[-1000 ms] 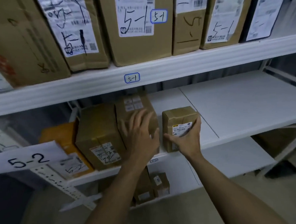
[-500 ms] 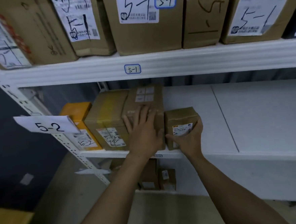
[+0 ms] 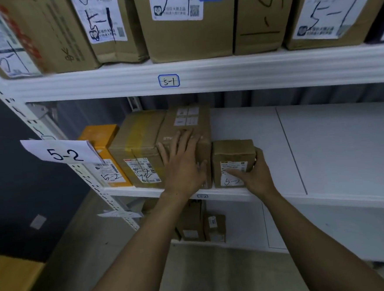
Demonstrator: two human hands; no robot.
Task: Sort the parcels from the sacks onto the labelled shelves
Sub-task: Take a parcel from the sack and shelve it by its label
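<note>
- "5-2" paper sign [image 3: 64,153]: far left, sticks out from the rack upright [image 3: 25,116] at about mid-shelf height.
- Orange box [image 3: 99,138]: left end of the mid shelf [image 3: 323,149], partly behind the sign, 5-2 handwritten on its front label.
- Taped brown box [image 3: 138,137]: just right of the orange one and touching it, yellow tape over the top, 5-2 scrawled on the label.
- Tall brown box [image 3: 189,118]: next along, against the taped one, white stickers on its top face.
- Left hand [image 3: 183,166]: forearm comes up from bottom centre, wrist approx straight, palm flat on the tall brown box's front near the top. Fingers straight & spread, tips reaching onto the top face, thumb out to the right. Grips nothing, only presses.
- Small parcel [image 3: 232,151]: upright at the mid shelf's front edge, just right of the tall brown box. Touching or a hairline gap, can't tell. Label faces out, 5-2 written low on it.
- Right hand [image 3: 258,174]: forearm in from bottom right, wrist angled inward. Thumb lies across the parcel's front label, fingers curl round its right side w/ tips hidden behind. It holds the small parcel.
- "5-1" tag [image 3: 168,80]: on the front beam of the top shelf, big cartons [image 3: 187,32] marked 5-1 in a row above it.
- Lower boxes [image 3: 192,225]: a few small ones on the shelf below, under the left wrist.
</note>
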